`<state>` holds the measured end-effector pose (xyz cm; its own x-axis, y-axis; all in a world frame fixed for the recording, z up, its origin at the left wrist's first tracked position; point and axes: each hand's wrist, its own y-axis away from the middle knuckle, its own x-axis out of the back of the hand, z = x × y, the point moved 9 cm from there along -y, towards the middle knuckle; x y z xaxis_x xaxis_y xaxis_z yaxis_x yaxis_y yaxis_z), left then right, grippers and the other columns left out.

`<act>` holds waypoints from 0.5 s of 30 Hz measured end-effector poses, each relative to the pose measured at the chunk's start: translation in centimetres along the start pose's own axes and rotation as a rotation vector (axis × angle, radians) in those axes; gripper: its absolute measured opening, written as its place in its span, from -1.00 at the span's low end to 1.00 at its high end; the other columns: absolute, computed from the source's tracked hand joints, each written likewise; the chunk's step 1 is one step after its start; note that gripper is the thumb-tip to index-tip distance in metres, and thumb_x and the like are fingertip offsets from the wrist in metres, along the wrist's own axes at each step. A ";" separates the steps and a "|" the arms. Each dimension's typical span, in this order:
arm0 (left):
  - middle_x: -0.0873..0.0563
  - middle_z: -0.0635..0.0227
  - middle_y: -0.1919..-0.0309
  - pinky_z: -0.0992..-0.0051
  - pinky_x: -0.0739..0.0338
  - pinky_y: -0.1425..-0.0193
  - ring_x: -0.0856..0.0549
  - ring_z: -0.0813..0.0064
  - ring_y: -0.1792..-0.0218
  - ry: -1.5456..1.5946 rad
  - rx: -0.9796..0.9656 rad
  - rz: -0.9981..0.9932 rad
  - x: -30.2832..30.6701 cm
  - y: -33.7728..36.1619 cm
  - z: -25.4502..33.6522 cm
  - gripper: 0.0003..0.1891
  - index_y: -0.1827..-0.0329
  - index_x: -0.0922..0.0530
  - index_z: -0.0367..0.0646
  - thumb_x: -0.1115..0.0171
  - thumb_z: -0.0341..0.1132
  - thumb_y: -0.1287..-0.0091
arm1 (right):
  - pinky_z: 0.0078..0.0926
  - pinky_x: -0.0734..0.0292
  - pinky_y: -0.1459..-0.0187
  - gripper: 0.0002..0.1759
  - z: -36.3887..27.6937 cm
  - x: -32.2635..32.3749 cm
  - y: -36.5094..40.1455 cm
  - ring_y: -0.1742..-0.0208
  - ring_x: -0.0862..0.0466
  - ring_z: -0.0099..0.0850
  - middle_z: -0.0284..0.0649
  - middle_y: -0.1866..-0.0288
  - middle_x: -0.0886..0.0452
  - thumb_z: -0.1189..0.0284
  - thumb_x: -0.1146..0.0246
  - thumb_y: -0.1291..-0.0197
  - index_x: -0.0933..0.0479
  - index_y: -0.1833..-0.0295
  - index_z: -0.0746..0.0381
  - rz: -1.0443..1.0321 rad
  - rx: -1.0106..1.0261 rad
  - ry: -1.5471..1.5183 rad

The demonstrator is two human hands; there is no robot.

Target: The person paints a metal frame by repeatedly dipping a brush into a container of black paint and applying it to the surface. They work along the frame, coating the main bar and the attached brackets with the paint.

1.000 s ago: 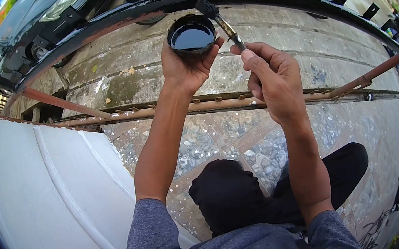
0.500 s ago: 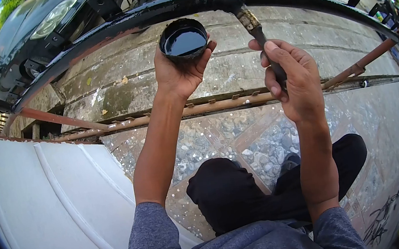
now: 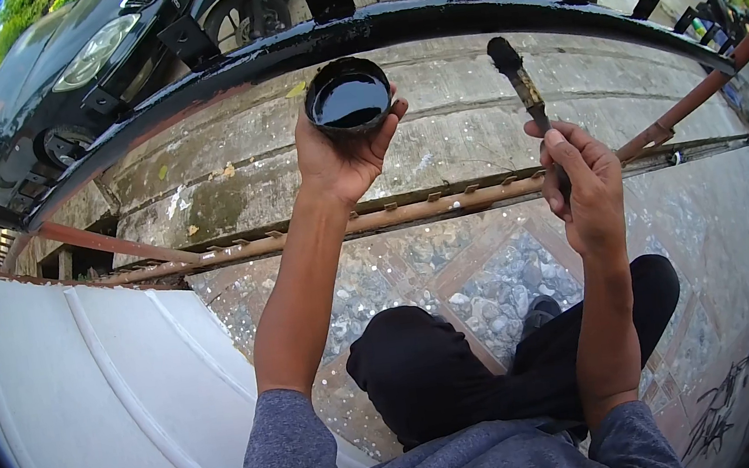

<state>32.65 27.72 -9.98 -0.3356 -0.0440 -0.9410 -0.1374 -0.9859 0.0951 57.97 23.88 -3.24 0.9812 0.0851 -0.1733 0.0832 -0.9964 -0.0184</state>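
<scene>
The left hand [image 3: 341,149] cups the seemingly light, spill-prone paint tin [image 3: 348,97] at twelve o'clock, the right hand [image 3: 585,185] grips the stiff brush [image 3: 519,80] by its handle at two o'clock.

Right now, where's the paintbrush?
Head view, upper right: the paintbrush stands in the right hand, bristles just under the black rail, right of the paint cup in the left hand.

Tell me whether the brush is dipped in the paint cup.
No, the right hand holds the brush apart from the cup in the left hand.
</scene>
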 end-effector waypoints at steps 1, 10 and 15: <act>-0.67 -0.13 -0.02 0.27 -0.85 0.07 -0.73 -0.11 -0.02 0.003 0.001 0.003 0.0 0.0 -0.1 -0.33 -0.27 -0.45 -0.36 0.15 0.15 -0.51 | -0.76 -0.10 0.70 -0.73 -0.3 0.8 0.6 0.70 -0.31 -0.79 -0.46 0.44 -0.47 0.43 -0.18 -0.46 -0.62 -0.05 0.43 -0.004 0.006 0.060; -0.66 -0.14 -0.03 0.26 -0.85 0.08 -0.73 -0.13 -0.01 0.020 -0.023 -0.012 -0.4 0.8 0.0 -0.32 -0.26 -0.46 -0.37 0.16 0.15 -0.51 | -0.74 -0.13 0.59 -0.74 -3.9 -4.0 2.0 0.59 -0.29 -0.81 -0.47 0.45 -0.46 0.44 -0.15 -0.48 -0.65 -0.02 0.40 -0.205 0.104 0.358; -0.67 -0.08 -0.05 0.24 -0.84 0.05 -0.73 -0.13 0.00 0.017 -0.085 -0.015 0.3 1.9 1.7 -0.32 -0.26 -0.48 -0.32 0.15 0.18 -0.49 | -0.79 -0.17 0.62 -0.70 -2.0 -11.0 1.1 0.64 -0.33 -0.81 -0.46 0.44 -0.46 0.38 -0.13 -0.50 -0.59 -0.10 0.39 -0.416 0.136 0.286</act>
<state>30.72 26.08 -9.51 -0.3181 -0.0315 -0.9475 -0.0625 -0.9966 0.0541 47.64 21.87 0.59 0.8798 0.4506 0.1513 0.4717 -0.8671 -0.1600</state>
